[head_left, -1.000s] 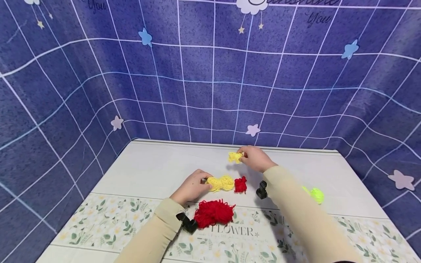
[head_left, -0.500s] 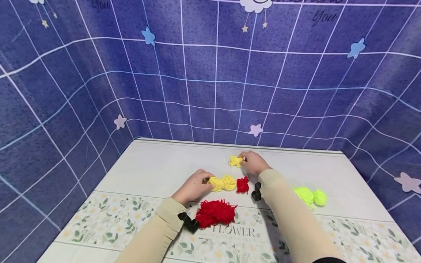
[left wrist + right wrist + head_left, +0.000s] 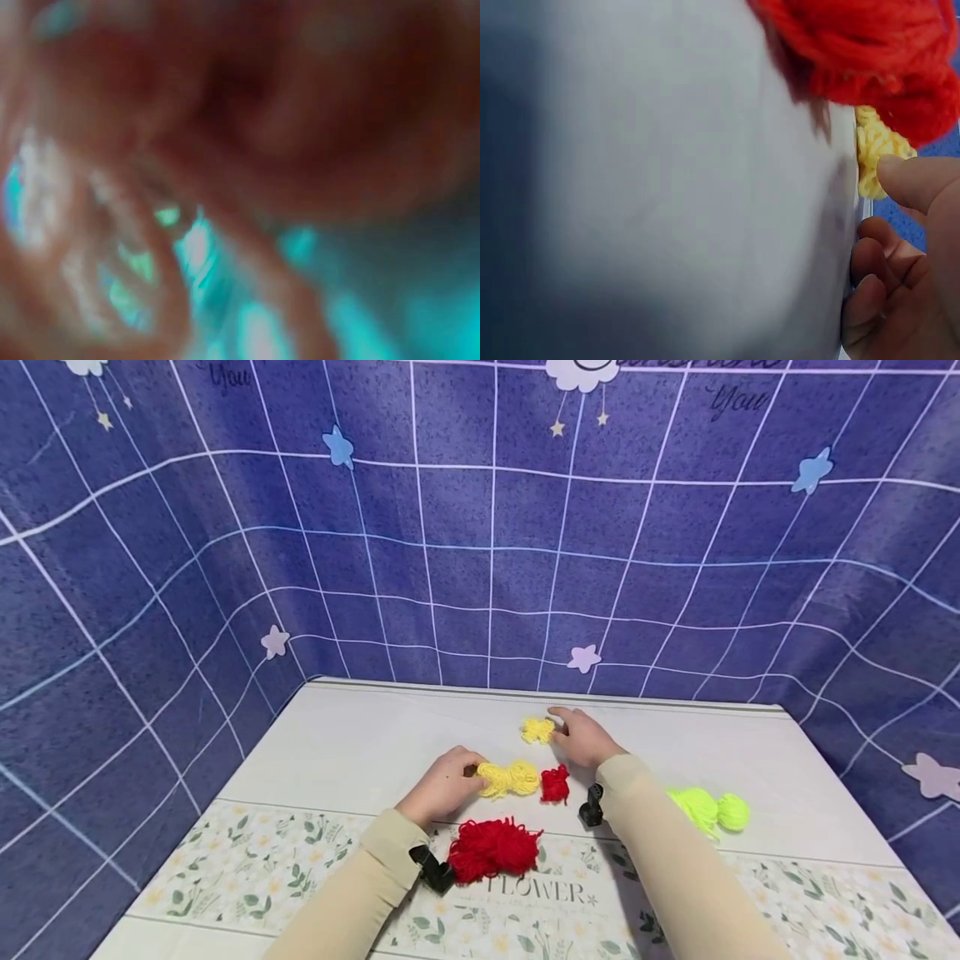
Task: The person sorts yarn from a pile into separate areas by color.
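The left hand (image 3: 444, 783) pinches one end of a yellow yarn skein (image 3: 513, 778), with a red yarn bundle (image 3: 495, 850) near its wrist. A smaller yellow bundle (image 3: 537, 731) lies just left of the right hand (image 3: 587, 740), whose fingers are parted, gripping nothing.

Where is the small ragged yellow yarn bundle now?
In the head view, the small yellow yarn bundle lies slightly right of centre, just left of the right hand and beyond the small red yarn bundle.
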Tool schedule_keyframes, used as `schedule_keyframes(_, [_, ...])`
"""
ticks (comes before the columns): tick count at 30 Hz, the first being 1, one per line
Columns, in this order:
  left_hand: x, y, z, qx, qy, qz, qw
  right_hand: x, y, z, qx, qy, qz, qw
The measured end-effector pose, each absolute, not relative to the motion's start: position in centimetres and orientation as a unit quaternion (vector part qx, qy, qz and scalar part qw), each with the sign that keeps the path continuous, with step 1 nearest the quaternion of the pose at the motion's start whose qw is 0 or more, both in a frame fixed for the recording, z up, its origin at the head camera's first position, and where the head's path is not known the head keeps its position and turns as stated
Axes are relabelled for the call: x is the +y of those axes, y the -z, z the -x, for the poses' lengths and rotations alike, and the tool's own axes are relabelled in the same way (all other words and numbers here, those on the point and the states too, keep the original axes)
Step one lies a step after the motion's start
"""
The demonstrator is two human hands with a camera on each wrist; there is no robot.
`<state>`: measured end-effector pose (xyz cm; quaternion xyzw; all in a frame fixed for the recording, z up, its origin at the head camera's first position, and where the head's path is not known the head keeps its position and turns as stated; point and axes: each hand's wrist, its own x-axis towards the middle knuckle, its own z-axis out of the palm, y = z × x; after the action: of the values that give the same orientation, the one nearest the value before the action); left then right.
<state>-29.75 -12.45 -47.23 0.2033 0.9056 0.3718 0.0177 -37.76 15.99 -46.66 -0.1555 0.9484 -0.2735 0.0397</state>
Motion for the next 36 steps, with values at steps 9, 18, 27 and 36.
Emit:
schedule_keyframes(9, [-12.7, 45.9, 33.6, 0.911, -0.371, -0.179, -0.017, 16.7, 46.7, 36.9, 0.94, 0.305, 0.144, 0.047])
schedule_keyframes(18, [-12.8, 45.5, 37.4, 0.917, -0.373, -0.142, -0.016, 16.6, 46.9, 36.7, 0.934, 0.331, 0.12, 0.051])
schedule_keyframes(27, [-13.0, 45.8, 38.0, 0.913, -0.377, -0.149, 0.036, 16.5, 46.7, 36.6, 0.931, 0.341, 0.114, 0.056])
schedule_keyframes(36, [-13.6, 45.8, 37.4, 0.915, -0.367, -0.162, 0.051, 16.6, 46.5, 35.7, 0.929, 0.346, 0.118, 0.056])
